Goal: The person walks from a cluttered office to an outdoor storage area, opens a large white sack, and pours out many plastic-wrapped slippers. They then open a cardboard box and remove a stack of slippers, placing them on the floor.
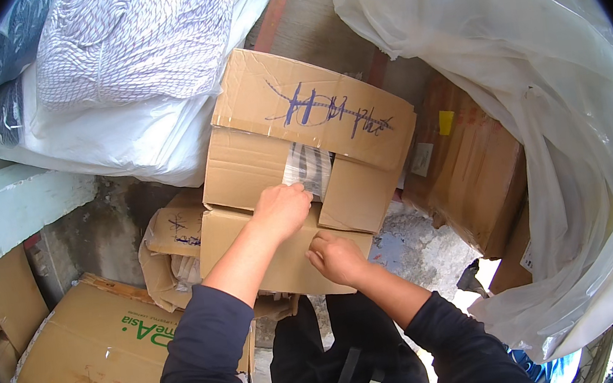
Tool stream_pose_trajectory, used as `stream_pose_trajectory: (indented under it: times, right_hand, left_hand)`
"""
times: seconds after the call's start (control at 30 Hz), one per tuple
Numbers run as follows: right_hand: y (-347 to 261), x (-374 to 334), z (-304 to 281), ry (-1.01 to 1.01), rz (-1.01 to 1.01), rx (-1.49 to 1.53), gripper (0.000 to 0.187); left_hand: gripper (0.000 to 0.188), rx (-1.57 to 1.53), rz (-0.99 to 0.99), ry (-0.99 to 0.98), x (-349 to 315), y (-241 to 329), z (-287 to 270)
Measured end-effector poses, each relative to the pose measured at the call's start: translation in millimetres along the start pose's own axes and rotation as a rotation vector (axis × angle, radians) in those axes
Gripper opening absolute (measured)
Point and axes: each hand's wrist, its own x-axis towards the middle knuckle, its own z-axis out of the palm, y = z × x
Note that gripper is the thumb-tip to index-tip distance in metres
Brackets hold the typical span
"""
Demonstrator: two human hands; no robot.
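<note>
Left hand (282,208) fingers grip cardboard box (257,167) flap edge; right hand (338,258) fisted against its front

so that's roughly five cardboard boxes (294,155), two big plastic bags (543,124), and two hands (282,208) at 6 o'clock.

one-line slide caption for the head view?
Left hand reaches into the gap between a cardboard box's flaps while right hand grips its near flap, among bagged fabric and plastic sheeting.

The cardboard box (294,155) is tan with blue scrawl. At eleven o'clock, a white-and-grey striped bundle (134,36) lies on white plastic (116,138).
</note>
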Motion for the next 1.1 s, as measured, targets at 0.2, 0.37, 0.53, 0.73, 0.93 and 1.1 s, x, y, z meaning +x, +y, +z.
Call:
stream_pose_trajectory:
  times: [0.2,0.37,0.53,0.73,0.93,1.1]
  right_hand:
    - [13.5,52.1,-31.8,-0.085,-0.168,-0.762,0.024]
    - [-4.2,-7.7,-84.0,-0.444,0.206,-0.610,0.029]
    - [68.0,-42.8,-100.8,0.049,0.519,-0.493,0.035]
    - [109.9,22.3,-80.0,0.208,0.525,-0.097,0.046]
    - [75.8,103.4,-130.8,1.021,0.200,0.790,0.073]
    - [102.5,126.4,-169.3,1.370,0.025,0.795,0.067]
  left_hand:
    - [0.015,0.543,-0.027,-0.175,-3.4,-16.8,40.1]
    - [0.027,0.392,-0.436,-0.059,-68.3,-24.2,-50.4]
    - [0.077,0.170,-0.836,-0.118,-116.1,-61.2,-124.8]
    - [0.077,-0.173,-0.759,-0.079,-89.5,-88.1,-96.4]
    - [0.073,-0.357,-0.516,0.073,-35.8,-105.1,-33.5]
    - [0.089,-0.374,-0.645,0.075,18.6,-111.1,8.6]
